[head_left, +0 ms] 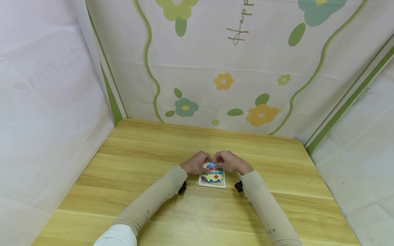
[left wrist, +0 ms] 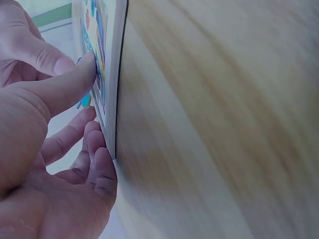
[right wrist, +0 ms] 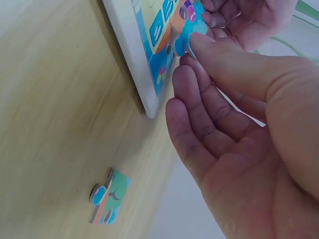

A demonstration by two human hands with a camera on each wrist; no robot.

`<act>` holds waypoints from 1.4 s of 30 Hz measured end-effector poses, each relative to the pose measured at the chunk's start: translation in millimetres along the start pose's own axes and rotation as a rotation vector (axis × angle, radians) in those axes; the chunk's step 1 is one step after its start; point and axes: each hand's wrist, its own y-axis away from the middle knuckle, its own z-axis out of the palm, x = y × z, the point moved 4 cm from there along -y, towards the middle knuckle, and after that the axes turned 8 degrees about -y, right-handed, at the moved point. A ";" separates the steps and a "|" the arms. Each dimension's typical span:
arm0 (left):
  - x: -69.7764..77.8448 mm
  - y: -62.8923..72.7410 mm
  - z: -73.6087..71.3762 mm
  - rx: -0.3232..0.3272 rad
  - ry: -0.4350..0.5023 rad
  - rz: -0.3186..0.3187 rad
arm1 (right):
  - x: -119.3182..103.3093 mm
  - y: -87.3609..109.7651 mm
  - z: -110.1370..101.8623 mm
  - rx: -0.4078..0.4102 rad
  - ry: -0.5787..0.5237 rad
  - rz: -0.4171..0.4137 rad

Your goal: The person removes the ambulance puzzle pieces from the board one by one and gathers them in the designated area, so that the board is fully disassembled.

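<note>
A small puzzle board [head_left: 212,186] with a pale frame and an ambulance picture lies on the wooden table. My left hand [head_left: 196,163] grips its upper left corner, thumb on the picture and other fingers along the outer edge in the left wrist view. At the upper edge, my right hand [head_left: 229,161] pinches a blue jigsaw piece [right wrist: 182,44] between thumb and index finger. That piece is tilted up from the board, overlapping the picture. Its other fingers curl loosely beside the frame.
A loose jigsaw piece [right wrist: 112,196], green and blue, lies on the table [head_left: 147,212] near the right hand, apart from the board. A flower-printed cloth wall [head_left: 203,58] rises behind the table, with pale cloth on both sides.
</note>
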 end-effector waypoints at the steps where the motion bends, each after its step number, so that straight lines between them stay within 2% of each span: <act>1: -0.2 -0.3 0.0 0.002 -0.002 -0.001 | 0.4 -0.3 -0.3 0.002 0.000 -0.002; 17: 0.1 -2.3 -0.3 -0.012 -0.035 -0.017 | -4.3 3.3 -9.8 -0.001 0.009 -0.065; 21: -0.9 -3.7 0.3 -0.021 -0.039 -0.025 | 0.2 7.2 -15.4 0.003 0.018 -0.055; 30: 0.7 -4.2 0.1 -0.020 -0.033 -0.019 | 16.3 33.0 -39.7 0.049 0.003 -0.005; 36: 1.2 -3.2 0.0 -0.027 -0.028 -0.026 | 36.1 55.2 -59.4 0.087 0.071 -0.014; 42: 0.6 -3.9 0.7 -0.027 -0.032 -0.036 | 54.3 75.0 -76.2 0.104 0.078 0.002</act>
